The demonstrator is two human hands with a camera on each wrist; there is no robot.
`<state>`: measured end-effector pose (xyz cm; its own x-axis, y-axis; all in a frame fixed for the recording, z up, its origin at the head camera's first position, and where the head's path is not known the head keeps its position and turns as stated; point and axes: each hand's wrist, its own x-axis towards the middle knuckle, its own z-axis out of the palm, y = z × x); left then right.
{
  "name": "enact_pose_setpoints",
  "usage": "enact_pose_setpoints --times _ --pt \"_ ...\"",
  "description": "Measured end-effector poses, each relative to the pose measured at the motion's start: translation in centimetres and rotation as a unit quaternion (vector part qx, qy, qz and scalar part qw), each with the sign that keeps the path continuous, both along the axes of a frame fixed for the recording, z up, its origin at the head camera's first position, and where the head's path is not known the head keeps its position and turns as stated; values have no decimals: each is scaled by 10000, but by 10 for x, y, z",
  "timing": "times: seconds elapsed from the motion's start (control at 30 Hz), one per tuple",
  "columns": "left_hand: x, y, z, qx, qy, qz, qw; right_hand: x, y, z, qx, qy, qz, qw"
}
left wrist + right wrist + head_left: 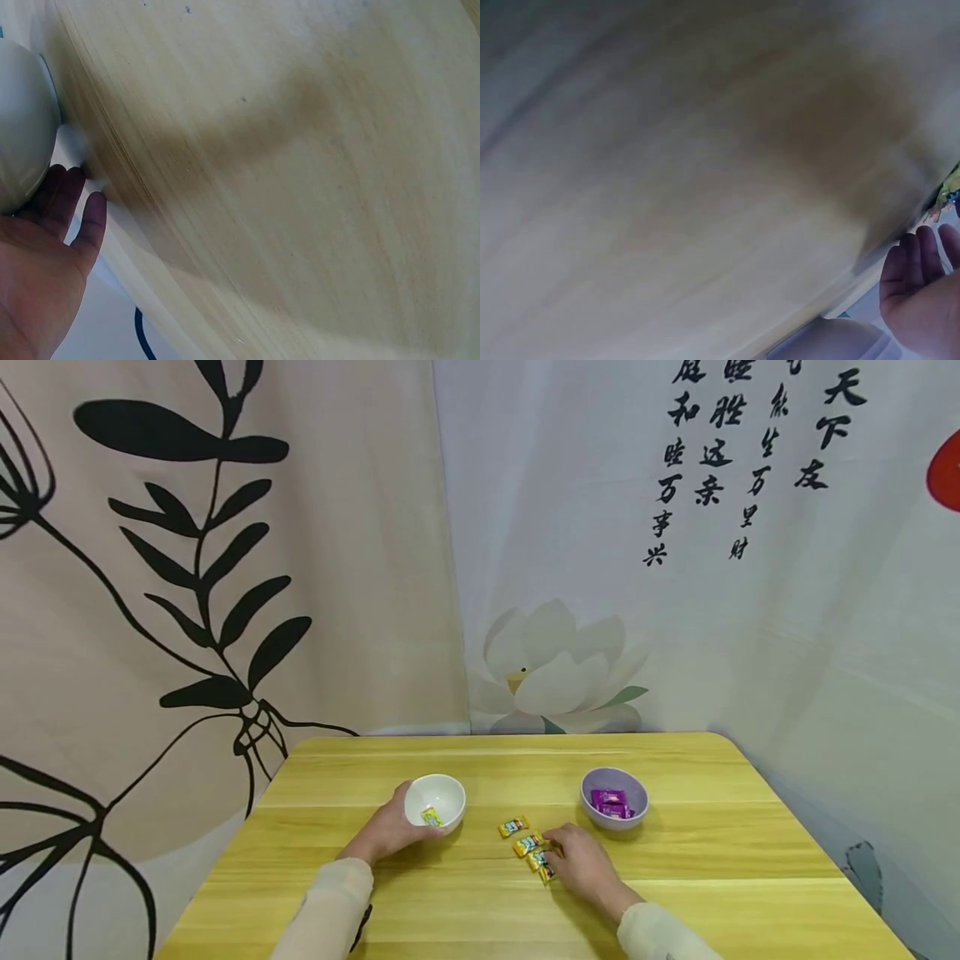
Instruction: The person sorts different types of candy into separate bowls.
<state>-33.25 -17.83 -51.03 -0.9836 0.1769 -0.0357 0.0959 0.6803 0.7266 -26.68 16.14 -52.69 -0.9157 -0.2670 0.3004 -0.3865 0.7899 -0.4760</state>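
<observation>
My left hand point(397, 822) grips the side of a white bowl point(448, 787), thumb at its near side; the bowl also shows in the left wrist view point(26, 120). One yellow-green wrapped candy point(431, 817) lies inside it. Several yellow wrapped candies point(528, 844) lie in a slanting row on the table. My right hand point(588, 868) is at the right side of that row, its thumb and index finger by the candies. In the right wrist view a candy point(948, 187) shows at the edge beside the fingers; whether they pinch it is hidden.
A purple bowl point(587, 787) with purple wrapped candies point(611, 802) stands right of and beyond my right hand. The wooden table point(465, 918) reaches back to a printed curtain point(375, 568). A black cable point(142, 334) shows low in the left wrist view.
</observation>
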Motion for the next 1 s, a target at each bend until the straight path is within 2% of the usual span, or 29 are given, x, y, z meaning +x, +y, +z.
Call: enact_pose_setpoints --times 0.27,0.47,0.7,0.83,1.0 --pt "0 2 -1 63 10 22 10000 4 6 1 97 -85 64 9999" --pt "-1 2 -2 57 -9 52 10000 5 14 2 165 -306 285 9990" --pt "-3 1 -4 5 -13 71 10000 3 19 -1 285 -348 534 9976" --pt "-3 0 -4 15 -18 66 10000 3 17 -1 199 -403 547 9975" --pt "-3 1 -5 2 -8 56 10000 3 14 -2 211 -321 373 9986"
